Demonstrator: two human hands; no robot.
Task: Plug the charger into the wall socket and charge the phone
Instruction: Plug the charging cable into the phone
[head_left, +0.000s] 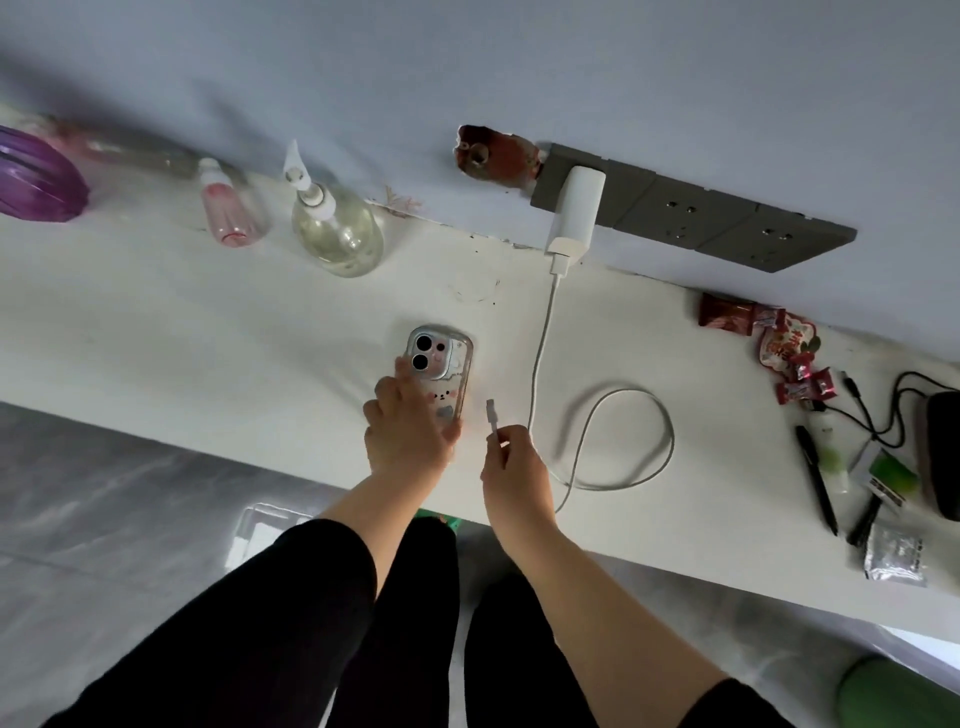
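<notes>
Under the left hand (405, 431), the phone (441, 374).

Bare counter (182, 338) lies open left of the phone (439, 374). To the right, the looped cable (618, 441) crosses the surface; bottles (337, 234) line the far edge.

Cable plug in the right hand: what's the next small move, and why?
Probably bring the cable plug across to the near end of the phone and push it in. The charger already sits in the wall socket, the left hand steadies the phone, and the right hand pinches the plug just beside it.
</notes>
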